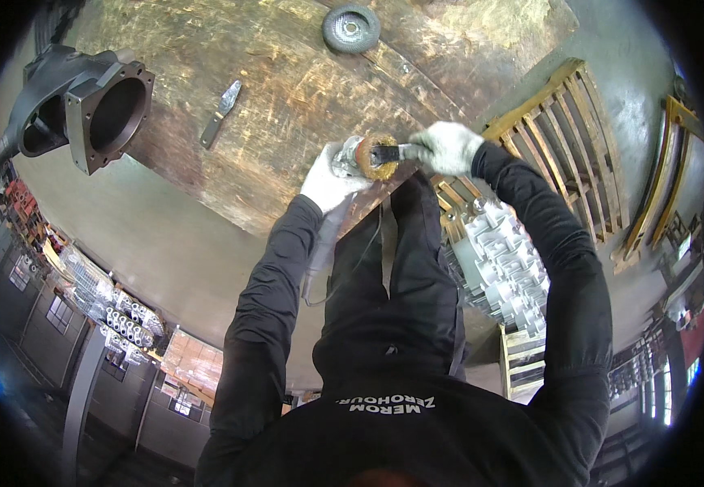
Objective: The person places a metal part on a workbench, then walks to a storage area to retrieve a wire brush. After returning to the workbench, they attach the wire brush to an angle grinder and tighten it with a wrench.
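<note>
White-gloved, my left hand [329, 178] is closed around the head of an angle grinder [317, 256], whose grey body hangs down beside my left forearm. A round, golden-brown wire wheel [379, 169] sits on the grinder's head, facing up. My right hand [447, 148], also gloved, pinches a short metal tool with a black end [388, 154]. That black end lies over the middle of the wire wheel; its exact kind cannot be made out. Both hands are at the near edge of a worn wooden table [287, 97].
On the table lie a scraper [220, 115] and a black abrasive wheel [351, 30]. A large dark metal casting [96, 114] stands at left. To the right are a wooden pallet [563, 138] and stacked silver castings [500, 264]. A thin cord [366, 258] hangs by my legs.
</note>
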Available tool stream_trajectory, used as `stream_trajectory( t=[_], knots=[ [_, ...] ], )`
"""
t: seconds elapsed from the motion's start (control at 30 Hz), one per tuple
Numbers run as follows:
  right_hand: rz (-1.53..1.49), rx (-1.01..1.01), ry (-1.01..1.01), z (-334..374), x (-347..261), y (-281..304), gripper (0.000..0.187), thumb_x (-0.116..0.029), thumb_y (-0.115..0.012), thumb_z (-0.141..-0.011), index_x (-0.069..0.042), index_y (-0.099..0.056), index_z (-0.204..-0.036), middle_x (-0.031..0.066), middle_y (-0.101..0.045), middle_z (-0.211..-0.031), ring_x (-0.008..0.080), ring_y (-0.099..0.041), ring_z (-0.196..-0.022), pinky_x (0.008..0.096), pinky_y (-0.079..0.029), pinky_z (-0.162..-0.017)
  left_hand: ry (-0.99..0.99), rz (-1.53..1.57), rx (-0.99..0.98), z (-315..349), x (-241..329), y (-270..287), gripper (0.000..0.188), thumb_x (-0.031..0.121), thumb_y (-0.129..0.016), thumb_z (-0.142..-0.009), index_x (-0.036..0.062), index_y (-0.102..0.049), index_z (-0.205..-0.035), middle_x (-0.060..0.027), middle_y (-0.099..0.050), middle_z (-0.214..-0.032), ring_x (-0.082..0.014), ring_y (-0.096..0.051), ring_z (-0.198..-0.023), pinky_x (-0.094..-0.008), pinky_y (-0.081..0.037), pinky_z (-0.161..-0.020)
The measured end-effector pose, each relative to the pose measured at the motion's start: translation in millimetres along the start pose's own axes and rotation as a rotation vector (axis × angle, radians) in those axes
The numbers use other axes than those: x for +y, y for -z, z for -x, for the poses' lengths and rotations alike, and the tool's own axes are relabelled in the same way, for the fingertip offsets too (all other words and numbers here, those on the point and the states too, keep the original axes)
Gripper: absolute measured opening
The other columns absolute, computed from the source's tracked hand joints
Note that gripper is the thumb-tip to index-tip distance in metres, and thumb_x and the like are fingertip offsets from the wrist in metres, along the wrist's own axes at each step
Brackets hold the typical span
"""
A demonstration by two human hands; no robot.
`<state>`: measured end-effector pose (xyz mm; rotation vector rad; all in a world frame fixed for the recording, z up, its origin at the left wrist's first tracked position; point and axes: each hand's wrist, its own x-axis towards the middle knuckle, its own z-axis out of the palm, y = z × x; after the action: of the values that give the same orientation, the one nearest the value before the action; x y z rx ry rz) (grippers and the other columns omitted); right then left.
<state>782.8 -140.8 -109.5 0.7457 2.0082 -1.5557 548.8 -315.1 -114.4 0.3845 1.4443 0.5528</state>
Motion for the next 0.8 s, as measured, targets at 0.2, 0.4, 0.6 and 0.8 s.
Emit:
stream_trajectory(
  t=[0.2, 0.4, 0.6, 0.8],
  knots=[
    [0.519, 0.188, 0.437, 19, -45, 61, 0.019, -0.030, -0.069, -0.083, -0.012, -0.070, -0.087, 0.0105, -0.067, -0.070, 0.0322, -0.067, -0.075, 0.0427, -0.050, -0.077, 0.060, 0.056, -0.172, 17, 29, 3, 0.097, 0.010, -0.093, -0.064, -0.0016, -0.038, -0.143, -0.0125, -0.056, -0.135, -0.0216, -0.055, -0.126, -0.0353, -0.046, -0.107],
    [0.437, 0.261, 0.389, 80, -87, 72, 0.022, -0.032, -0.073, -0.082, -0.011, -0.069, -0.088, 0.0105, -0.064, -0.066, 0.0317, -0.066, -0.068, 0.0415, -0.050, -0.076, -0.019, -0.064, -0.292, 63, 58, -4, 0.094, 0.012, -0.093, -0.064, 0.0007, -0.042, -0.142, -0.0118, -0.057, -0.135, -0.0203, -0.054, -0.126, -0.0349, -0.044, -0.107],
    [0.234, 0.559, 0.295, 140, -125, 77, 0.036, -0.038, -0.078, -0.083, -0.005, -0.066, -0.093, 0.0147, -0.067, -0.076, 0.0314, -0.067, -0.072, 0.0420, -0.052, -0.076, -0.073, 0.047, -0.358, 102, 62, -13, 0.091, 0.006, -0.092, -0.062, 0.0006, -0.044, -0.139, -0.0104, -0.058, -0.131, -0.0191, -0.054, -0.125, -0.0343, -0.044, -0.106],
    [-0.549, 0.779, -0.215, 171, -176, -17, 0.060, -0.040, -0.089, -0.072, 0.000, -0.061, -0.108, 0.0100, -0.069, -0.097, 0.0154, -0.064, -0.087, 0.0323, -0.052, -0.080, -0.097, 0.241, -0.166, 141, 62, -21, 0.084, -0.001, -0.088, -0.067, 0.0030, -0.044, -0.138, -0.0084, -0.059, -0.128, -0.0195, -0.055, -0.123, -0.0338, -0.046, -0.105]
  ],
)
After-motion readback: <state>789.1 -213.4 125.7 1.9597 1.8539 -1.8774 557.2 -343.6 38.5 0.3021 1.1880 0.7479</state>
